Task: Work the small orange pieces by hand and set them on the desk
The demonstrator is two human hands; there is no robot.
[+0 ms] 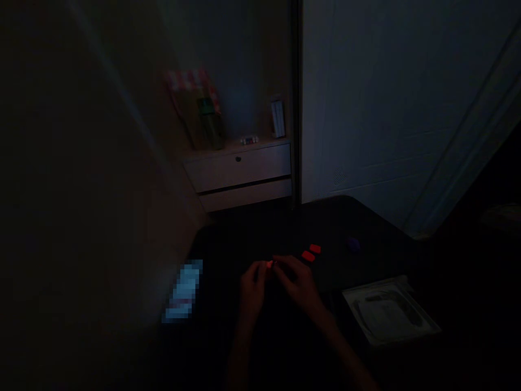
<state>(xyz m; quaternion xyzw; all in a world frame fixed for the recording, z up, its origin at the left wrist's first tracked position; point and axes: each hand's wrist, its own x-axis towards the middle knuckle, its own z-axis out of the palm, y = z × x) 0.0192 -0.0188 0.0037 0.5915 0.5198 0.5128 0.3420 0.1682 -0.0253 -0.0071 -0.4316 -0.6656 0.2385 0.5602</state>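
Over a dark table, my left hand and my right hand come together at the fingertips. Between them is a small red glowing piece, mostly covered by the fingers; its kind cannot be made out in the dim light. Both hands look closed in a pinch around it. Just beyond my right hand lie two flat red rectangular pieces, a nearer one and a farther one. Farther right on the table rests a small purple lump.
A bright, pixelated screen-like rectangle is at the left. A pale flat packet lies at the table's right front. Behind the black table stands a drawer unit bearing a green bottle and white books.
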